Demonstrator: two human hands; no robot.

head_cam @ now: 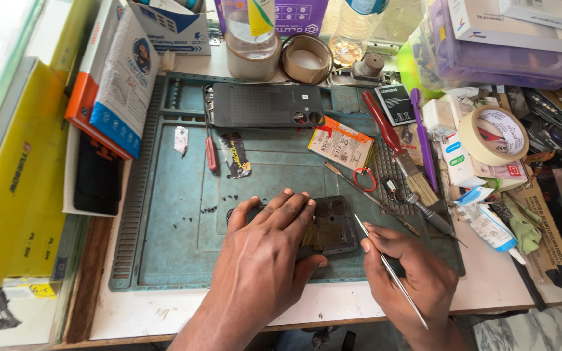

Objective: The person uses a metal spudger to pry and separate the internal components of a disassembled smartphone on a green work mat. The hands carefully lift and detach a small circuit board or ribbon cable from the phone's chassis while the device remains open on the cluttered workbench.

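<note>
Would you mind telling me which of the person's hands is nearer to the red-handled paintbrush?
Right. The right hand, holding tweezers, sits just below the red-handled paintbrush bristles. The left hand lies flat on the opened phone, farther to the brush's left.

Before me I count two opened black phones, one under my left hand (261,250) and one dark phone back cover (265,104) further up the teal work mat (170,214), two rolls of tape (494,135), one red-handled paintbrush (398,148), one purple toothbrush (423,136), one pair of metal tweezers (388,266) in my right hand (408,276).
</note>
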